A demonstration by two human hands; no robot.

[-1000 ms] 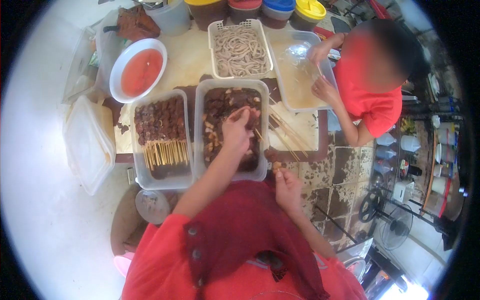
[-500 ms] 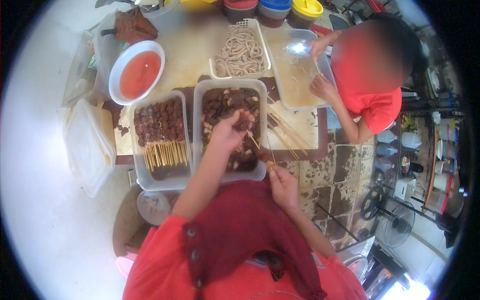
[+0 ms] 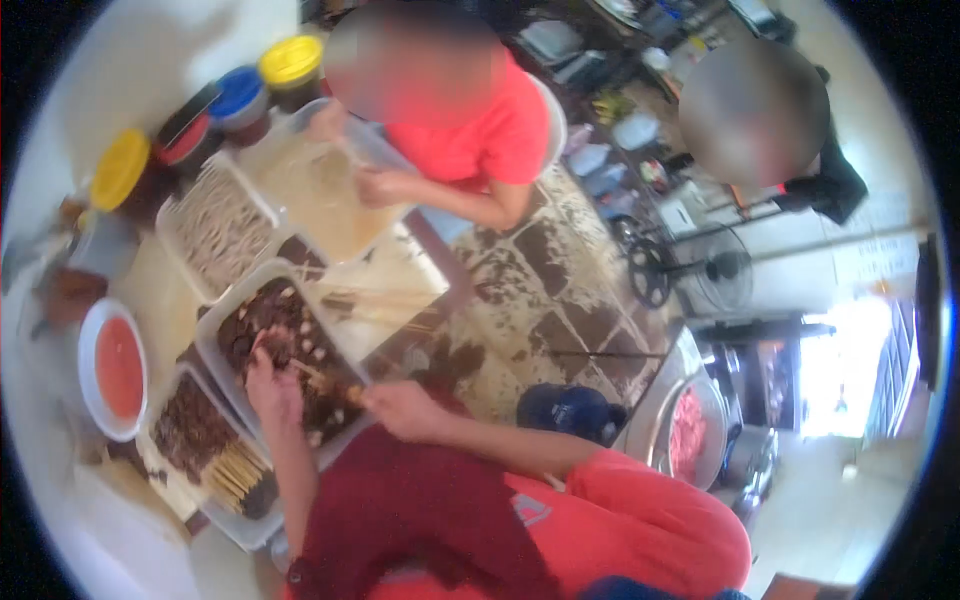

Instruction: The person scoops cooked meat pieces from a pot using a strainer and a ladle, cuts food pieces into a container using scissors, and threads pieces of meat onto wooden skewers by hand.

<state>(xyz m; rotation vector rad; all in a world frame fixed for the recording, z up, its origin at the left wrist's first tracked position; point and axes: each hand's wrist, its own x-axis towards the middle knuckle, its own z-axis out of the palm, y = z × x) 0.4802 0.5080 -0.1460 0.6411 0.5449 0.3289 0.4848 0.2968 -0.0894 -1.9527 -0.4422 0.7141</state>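
A clear tub (image 3: 215,340) of dark marinated meat (image 3: 285,310) with pale chunks stands in front of me. My left hand (image 3: 275,390) is down in this tub, its fingers curled around some of the meat, blurred by motion. At the tub's near right edge, my right hand (image 3: 405,410) is closed on a thin bamboo skewer (image 3: 318,374), which points left toward the left hand. To the left, a second tub (image 3: 250,530) holds finished meat skewers (image 3: 205,440) in a row, bare stick ends toward me. Loose bamboo sticks (image 3: 385,310) lie on the table beyond.
A white bowl of orange-red liquid (image 3: 120,370) sits at left. Behind are a basket of pale strips (image 3: 215,225), a tub of cloudy liquid (image 3: 330,210) and lidded buckets (image 3: 240,105). A co-worker in red (image 3: 470,140) works there; another person (image 3: 790,180) stands far right.
My view has swung to the right, bringing a second person and a pot of pink meat into sight. Both hands stay by the meat tub, the right still on the skewer.
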